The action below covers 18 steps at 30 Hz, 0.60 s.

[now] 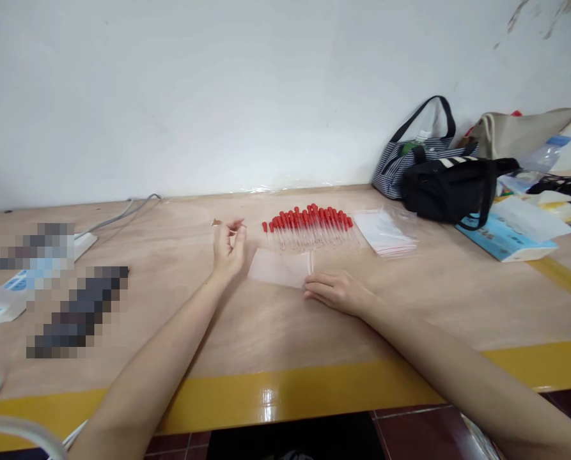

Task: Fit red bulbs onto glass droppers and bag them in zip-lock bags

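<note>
A clear zip bag [281,268] with a red line along its mouth lies flat on the table. At its right end, the fingers of my right hand [339,292] are closed on the corner by the mouth. My left hand [228,248] is raised to the left of the bag, fingers loosely bent and apart, with nothing visible in it. Behind the bag, droppers [309,230] with red bulbs and clear stems lie in a heap, bulbs toward the wall. More zip bags [385,234] are stacked right of the droppers.
A striped bag [388,169] and a black bag [445,188] stand against the wall, with a blue packet [503,236] beside them. A grey cable [117,214] runs to a power strip [84,245] at left. Yellow tape [285,396] lines the front edge.
</note>
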### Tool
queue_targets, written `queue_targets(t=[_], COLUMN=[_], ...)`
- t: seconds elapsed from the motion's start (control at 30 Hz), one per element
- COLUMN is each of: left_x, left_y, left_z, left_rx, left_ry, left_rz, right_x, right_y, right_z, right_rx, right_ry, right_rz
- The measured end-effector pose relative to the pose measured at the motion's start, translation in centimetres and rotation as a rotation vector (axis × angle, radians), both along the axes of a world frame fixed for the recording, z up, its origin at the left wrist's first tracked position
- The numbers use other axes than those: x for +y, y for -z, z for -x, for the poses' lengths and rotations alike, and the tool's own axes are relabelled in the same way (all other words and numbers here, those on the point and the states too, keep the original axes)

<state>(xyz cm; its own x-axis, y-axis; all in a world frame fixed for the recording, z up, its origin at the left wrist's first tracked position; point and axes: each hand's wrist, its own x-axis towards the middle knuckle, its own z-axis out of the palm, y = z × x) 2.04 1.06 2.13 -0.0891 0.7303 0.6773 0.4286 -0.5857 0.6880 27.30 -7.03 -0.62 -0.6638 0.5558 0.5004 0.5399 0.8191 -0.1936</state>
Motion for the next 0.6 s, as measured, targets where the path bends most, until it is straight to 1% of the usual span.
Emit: queue_targets(t=[0.07, 0.1, 0.17, 0.2, 0.27, 0.37, 0.43, 0.5, 0.6], left_x=[-1.4, -2.2, -3.6, -4.2, -5.1, -5.9, -6.3, -6.7, -7.1], left_y=[-0.5, -0.5, 0.0, 0.3, 1.1, 1.8, 1.8, 1.6, 1.4], left_z=[-0.9, -1.3, -1.9, -2.2, -2.3, -2.4, -2.4, -2.5, -2.6], left_rx=[0.163, 0.297, 0.577, 0.667, 0.754, 0.88, 0.979, 1.051, 1.093], left_ry=[0.174, 0.309, 0.551, 0.61, 0.643, 0.623, 0.609, 0.591, 0.561], left_rz=[0.033, 0.07, 0.131, 0.156, 0.206, 0.262, 0.272, 0.269, 0.256], right_x=[-0.1, -0.1, -0.2, -0.2, 0.1, 1.6, 3.5, 5.9, 9.2], right_y=[-0.2, -0.3, -0.4, -0.4, -0.5, -0.8, -1.0, -1.3, -1.7], right_z=[-0.3, -0.4, -0.7, -0.7, -0.9, -1.3, -1.5, -1.4, -0.6], right_rx=[-0.029, -0.042, -0.057, -0.047, 0.021, 0.197, 0.285, 0.323, 0.367], right_ry=[-0.034, -0.044, -0.038, -0.015, 0.078, 0.305, 0.473, 0.634, 0.836], right_rz=[0.008, 0.01, 0.021, 0.033, 0.066, 0.112, 0.154, 0.222, 0.335])
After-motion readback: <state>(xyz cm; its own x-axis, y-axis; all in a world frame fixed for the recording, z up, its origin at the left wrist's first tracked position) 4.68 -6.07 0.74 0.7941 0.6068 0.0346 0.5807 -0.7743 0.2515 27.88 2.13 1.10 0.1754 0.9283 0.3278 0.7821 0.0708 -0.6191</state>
